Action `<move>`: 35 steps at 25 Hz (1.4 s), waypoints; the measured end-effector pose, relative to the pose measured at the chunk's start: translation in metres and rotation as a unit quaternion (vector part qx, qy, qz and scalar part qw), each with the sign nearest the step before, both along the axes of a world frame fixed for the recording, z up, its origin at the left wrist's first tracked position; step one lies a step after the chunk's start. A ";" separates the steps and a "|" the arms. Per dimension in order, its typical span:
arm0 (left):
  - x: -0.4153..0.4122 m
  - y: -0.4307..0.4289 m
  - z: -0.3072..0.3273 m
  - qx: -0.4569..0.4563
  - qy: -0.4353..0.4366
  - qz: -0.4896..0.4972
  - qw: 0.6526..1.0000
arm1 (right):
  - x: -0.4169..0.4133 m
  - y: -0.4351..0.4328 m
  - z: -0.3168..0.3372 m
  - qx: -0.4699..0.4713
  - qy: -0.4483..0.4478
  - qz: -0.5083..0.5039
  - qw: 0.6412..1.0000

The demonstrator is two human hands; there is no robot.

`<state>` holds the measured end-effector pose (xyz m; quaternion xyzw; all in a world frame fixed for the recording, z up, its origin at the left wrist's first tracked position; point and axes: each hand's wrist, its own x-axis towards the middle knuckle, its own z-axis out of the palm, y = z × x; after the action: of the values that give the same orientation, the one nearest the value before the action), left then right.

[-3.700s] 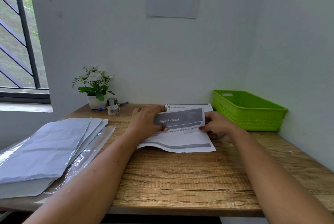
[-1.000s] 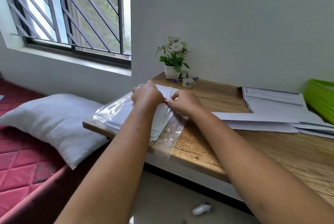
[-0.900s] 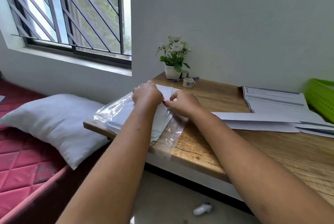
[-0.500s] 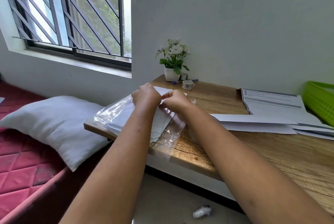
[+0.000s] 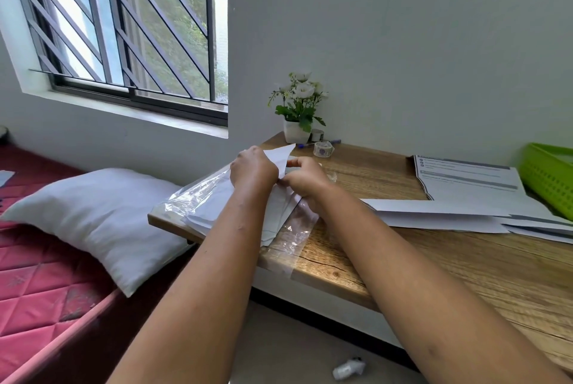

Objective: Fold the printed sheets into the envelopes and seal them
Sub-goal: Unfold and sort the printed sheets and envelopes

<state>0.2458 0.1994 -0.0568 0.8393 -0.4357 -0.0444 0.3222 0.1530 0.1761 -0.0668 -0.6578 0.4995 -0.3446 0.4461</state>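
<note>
A stack of white envelopes [image 5: 214, 211] lies on clear plastic wrap [image 5: 294, 230] at the left end of the wooden desk [image 5: 434, 262]. My left hand [image 5: 252, 168] and my right hand [image 5: 305, 180] meet over the far end of the stack. Both pinch the top envelope [image 5: 279, 155], whose far corner is lifted and points up. A folded printed sheet [image 5: 434, 214] lies to the right on the desk, with more printed sheets [image 5: 468, 179] behind it.
A green basket [image 5: 550, 179] stands at the far right. A potted white flower [image 5: 299, 110], a tape roll [image 5: 323, 148] and a pen [image 5: 319, 144] sit at the desk's back. A pillow [image 5: 90, 216] on a red mattress [image 5: 37, 287] is left of the desk.
My view turned from the printed sheet to the envelope stack on the left. In the last second both hands closed together and raised the top envelope's far corner.
</note>
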 end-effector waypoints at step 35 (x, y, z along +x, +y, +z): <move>-0.004 -0.024 0.037 -0.266 0.351 -0.098 0.892 | -0.058 -0.017 0.037 -0.126 -0.037 -0.112 0.985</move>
<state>0.2419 0.1754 -0.0197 0.6049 -0.3698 -0.2504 0.6593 0.0947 0.1590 -0.0293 -0.6358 0.5054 -0.4766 0.3365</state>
